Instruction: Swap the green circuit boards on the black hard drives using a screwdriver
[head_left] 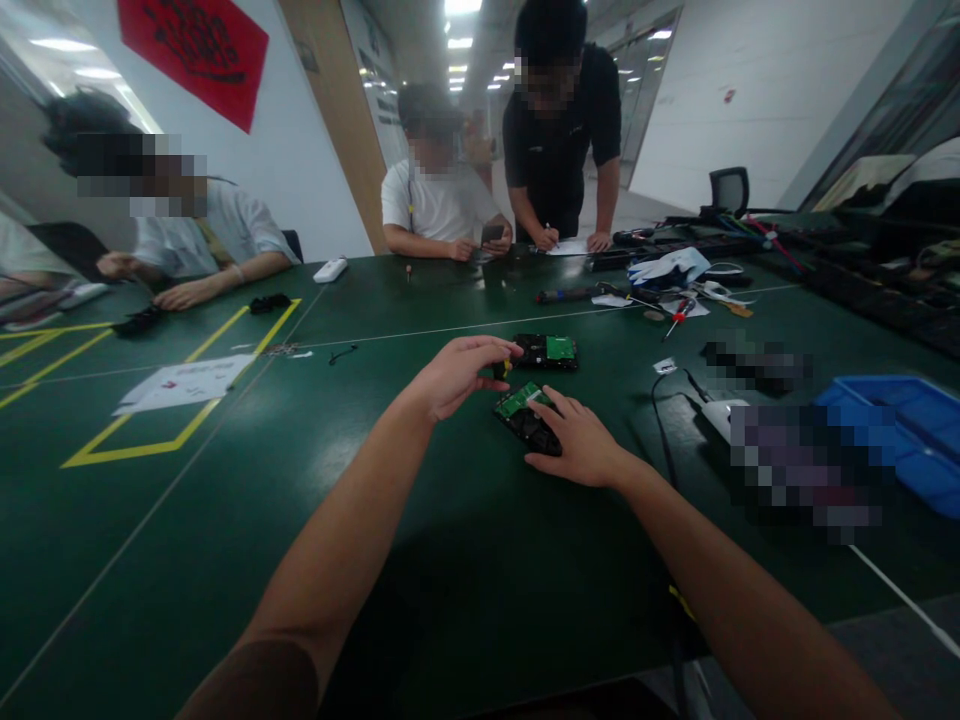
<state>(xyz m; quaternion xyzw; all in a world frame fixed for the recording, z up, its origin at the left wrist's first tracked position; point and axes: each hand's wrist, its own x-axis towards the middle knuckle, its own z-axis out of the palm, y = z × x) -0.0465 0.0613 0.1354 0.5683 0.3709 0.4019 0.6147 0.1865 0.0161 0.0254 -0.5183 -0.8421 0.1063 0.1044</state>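
Two hard drives with green circuit boards lie on the dark green table. My right hand (581, 440) rests over the nearer hard drive (517, 402), fingers across its top and thumb by its near edge. That drive sits at an angle and is partly covered by the hand. Just above its left end, my left hand (463, 378) pinches a small black-and-yellow thing (501, 370), mostly hidden by the fingers. The farther hard drive (551, 350) lies flat behind, close to my left fingertips, board side up.
Screwdrivers (679, 316) and a white-and-blue glove-like bundle (667, 267) lie back right. A blue tray (900, 420) stands at right, near a black cable (656, 420). Paper (187, 383) lies within yellow tape at left. Several people sit or stand across the table.
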